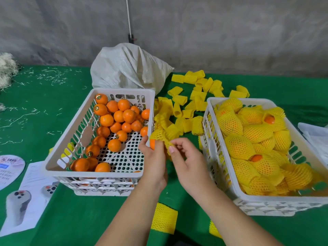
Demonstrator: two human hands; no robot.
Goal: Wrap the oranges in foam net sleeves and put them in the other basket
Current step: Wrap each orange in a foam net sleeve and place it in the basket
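Note:
My left hand point(152, 157) grips an orange point(152, 144) between the two baskets, with a yellow foam net sleeve point(160, 136) partly over it. My right hand point(186, 157) pinches the sleeve's lower edge with thumb and fingers. The left white basket point(58, 158) holds several bare oranges point(118, 116). The right white basket point(213, 153) is filled with several oranges wrapped in yellow sleeves point(248, 132). A heap of loose yellow sleeves point(184, 105) lies on the green table between and behind the baskets.
A white woven sack point(127, 68) stands behind the left basket. Printed papers point(26, 192) lie at the front left. Loose sleeves point(164, 218) lie near the front edge. Pale shreds litter the green cloth point(35, 103) at the left. A grey wall rises behind.

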